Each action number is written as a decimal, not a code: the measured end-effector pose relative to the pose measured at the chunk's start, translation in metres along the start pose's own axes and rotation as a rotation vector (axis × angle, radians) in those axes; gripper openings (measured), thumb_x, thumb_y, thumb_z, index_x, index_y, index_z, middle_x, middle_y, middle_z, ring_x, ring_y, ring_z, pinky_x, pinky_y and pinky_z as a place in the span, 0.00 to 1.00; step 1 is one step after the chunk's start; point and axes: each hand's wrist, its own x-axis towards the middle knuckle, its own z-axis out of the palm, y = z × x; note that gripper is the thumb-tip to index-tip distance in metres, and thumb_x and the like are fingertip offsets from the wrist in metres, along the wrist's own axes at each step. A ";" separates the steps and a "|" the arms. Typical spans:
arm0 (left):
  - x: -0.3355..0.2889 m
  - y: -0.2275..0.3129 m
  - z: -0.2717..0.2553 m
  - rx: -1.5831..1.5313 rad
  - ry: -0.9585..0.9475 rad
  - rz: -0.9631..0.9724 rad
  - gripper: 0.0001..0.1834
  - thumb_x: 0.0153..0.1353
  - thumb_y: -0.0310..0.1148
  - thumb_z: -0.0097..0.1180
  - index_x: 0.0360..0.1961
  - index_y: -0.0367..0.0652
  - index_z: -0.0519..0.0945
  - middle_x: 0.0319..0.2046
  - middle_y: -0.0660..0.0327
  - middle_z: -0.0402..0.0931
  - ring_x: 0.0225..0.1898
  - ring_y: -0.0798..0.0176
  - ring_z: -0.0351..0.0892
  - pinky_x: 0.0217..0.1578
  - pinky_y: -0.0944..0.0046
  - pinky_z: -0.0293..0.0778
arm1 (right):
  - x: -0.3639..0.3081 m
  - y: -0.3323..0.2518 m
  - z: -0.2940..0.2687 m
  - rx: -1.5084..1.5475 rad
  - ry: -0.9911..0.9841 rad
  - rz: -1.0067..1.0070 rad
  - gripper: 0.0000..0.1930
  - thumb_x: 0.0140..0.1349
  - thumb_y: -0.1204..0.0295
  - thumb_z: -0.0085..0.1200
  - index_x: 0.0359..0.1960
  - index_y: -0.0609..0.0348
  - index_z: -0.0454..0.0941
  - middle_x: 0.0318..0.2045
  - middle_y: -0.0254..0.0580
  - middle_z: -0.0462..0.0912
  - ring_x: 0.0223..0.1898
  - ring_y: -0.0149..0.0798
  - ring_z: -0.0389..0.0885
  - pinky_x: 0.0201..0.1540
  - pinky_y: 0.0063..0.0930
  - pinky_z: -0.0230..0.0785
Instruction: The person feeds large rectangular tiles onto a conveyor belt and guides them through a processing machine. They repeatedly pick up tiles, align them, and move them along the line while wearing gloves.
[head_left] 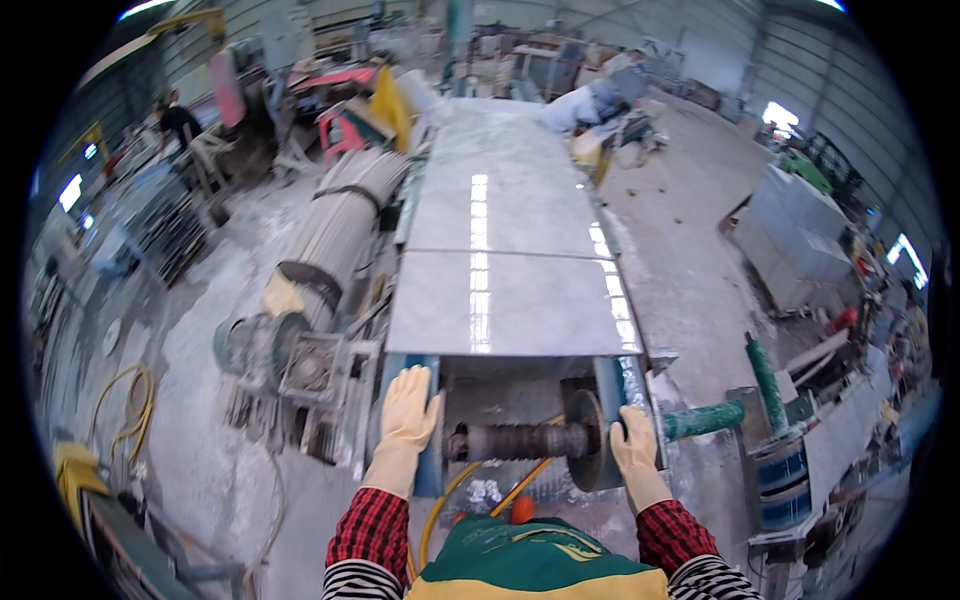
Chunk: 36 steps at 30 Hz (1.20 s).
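Two polished pale grey stone slabs [435, 305] lie end to end on a long machine bed, their surfaces reflecting bright window strips. My left hand [406, 412], in a cream rubber glove, rests flat on the blue left rail [428, 468] with its fingers stretched toward the near slab's edge. On the other side my right hand [634, 446], gloved the same way, lies on the blue right rail [612, 385], fingers extended. Neither hand holds anything. Between the rails sits a dark ribbed roller [520, 442] with a round disc [588, 440] at its right end.
Left of the bed stand a motor [305, 368] and a strapped bundle of long pale strips [340, 215]. A green pipe [705, 420] juts out on the right. Yellow hose [140, 415] lies on the left floor. Far left, a person [180, 120] is partly visible.
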 end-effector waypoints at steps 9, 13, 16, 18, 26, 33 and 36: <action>0.049 -0.002 0.022 0.112 -0.040 0.014 0.42 0.66 0.48 0.63 0.75 0.37 0.66 0.75 0.43 0.63 0.77 0.36 0.58 0.77 0.41 0.52 | 0.074 0.000 0.002 -0.122 0.192 -0.281 0.20 0.60 0.70 0.58 0.54 0.63 0.77 0.54 0.57 0.79 0.57 0.60 0.75 0.62 0.51 0.69; 0.050 0.006 0.031 0.082 -0.077 -0.014 0.42 0.65 0.47 0.63 0.75 0.38 0.66 0.76 0.40 0.62 0.77 0.35 0.58 0.77 0.40 0.51 | 0.112 0.016 0.008 -0.124 0.205 -0.303 0.19 0.65 0.68 0.57 0.56 0.62 0.76 0.55 0.58 0.78 0.62 0.63 0.74 0.73 0.50 0.64; 0.048 -0.005 0.036 0.138 -0.065 0.037 0.41 0.66 0.46 0.61 0.76 0.38 0.66 0.76 0.40 0.62 0.77 0.34 0.57 0.77 0.40 0.50 | 0.137 0.021 0.029 -0.188 0.154 -0.276 0.21 0.67 0.68 0.56 0.60 0.63 0.75 0.61 0.60 0.76 0.66 0.64 0.72 0.72 0.50 0.64; 0.046 -0.006 0.030 0.138 -0.098 0.010 0.41 0.66 0.46 0.61 0.76 0.38 0.65 0.76 0.41 0.61 0.78 0.34 0.56 0.78 0.40 0.50 | 0.148 0.018 0.034 -0.101 0.019 -0.223 0.23 0.68 0.67 0.55 0.62 0.63 0.73 0.64 0.60 0.75 0.68 0.64 0.70 0.73 0.51 0.62; 0.047 0.001 0.018 0.173 -0.176 -0.018 0.40 0.65 0.45 0.63 0.74 0.37 0.66 0.75 0.40 0.63 0.76 0.32 0.58 0.77 0.39 0.52 | 0.148 0.007 0.029 -0.102 0.118 -0.275 0.17 0.65 0.68 0.54 0.53 0.61 0.72 0.54 0.58 0.75 0.58 0.63 0.72 0.65 0.52 0.63; 0.051 0.006 0.021 0.152 -0.164 -0.046 0.39 0.65 0.45 0.63 0.73 0.38 0.67 0.75 0.38 0.62 0.76 0.32 0.57 0.76 0.40 0.52 | 0.148 0.011 0.029 -0.109 0.124 -0.278 0.17 0.65 0.68 0.54 0.53 0.61 0.72 0.53 0.57 0.75 0.59 0.61 0.73 0.65 0.51 0.65; 0.048 0.002 0.025 0.155 -0.145 -0.026 0.38 0.66 0.45 0.62 0.73 0.39 0.67 0.75 0.37 0.62 0.76 0.32 0.57 0.76 0.39 0.52 | 0.148 0.011 0.029 -0.157 0.243 -0.336 0.13 0.65 0.68 0.54 0.49 0.59 0.73 0.48 0.54 0.76 0.55 0.59 0.74 0.59 0.49 0.68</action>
